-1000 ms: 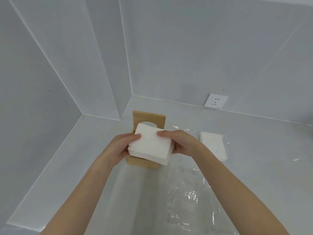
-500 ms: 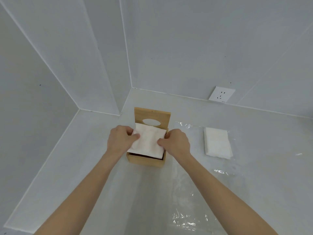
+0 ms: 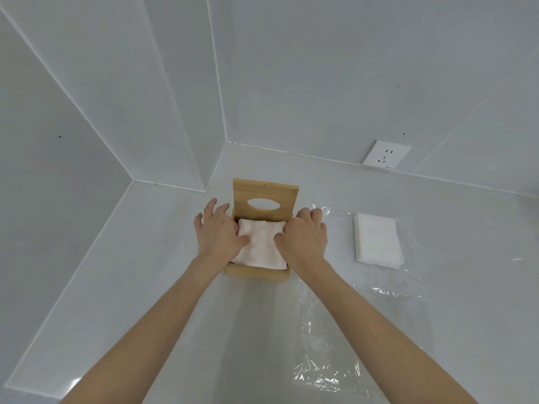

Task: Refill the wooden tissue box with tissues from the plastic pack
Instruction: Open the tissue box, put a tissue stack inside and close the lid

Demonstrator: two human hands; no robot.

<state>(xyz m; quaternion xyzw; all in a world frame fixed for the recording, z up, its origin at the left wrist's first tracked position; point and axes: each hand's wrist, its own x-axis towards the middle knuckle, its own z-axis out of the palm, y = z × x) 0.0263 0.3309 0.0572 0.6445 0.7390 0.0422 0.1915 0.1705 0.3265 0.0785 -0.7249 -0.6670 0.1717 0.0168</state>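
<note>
at frame centre, the wooden tissue box [image 3: 256, 271] sits open, its oval-holed lid [image 3: 264, 199] upright, a white tissue stack [image 3: 260, 246] inside. the left hand [image 3: 217, 233], fingers spread, and right hand [image 3: 304, 239], fingers curled, press the stack's soft, crumpled top. right of centre, more tissues [image 3: 377, 240] lie on clear crinkled plastic [image 3: 323, 371].

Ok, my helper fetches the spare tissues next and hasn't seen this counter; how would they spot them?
Start at the wall socket. Below it on the white counter lies clear plastic wrap, and the spare tissue stack sits on it. Unlike the tissues in the wooden box, no hands touch it.
</note>
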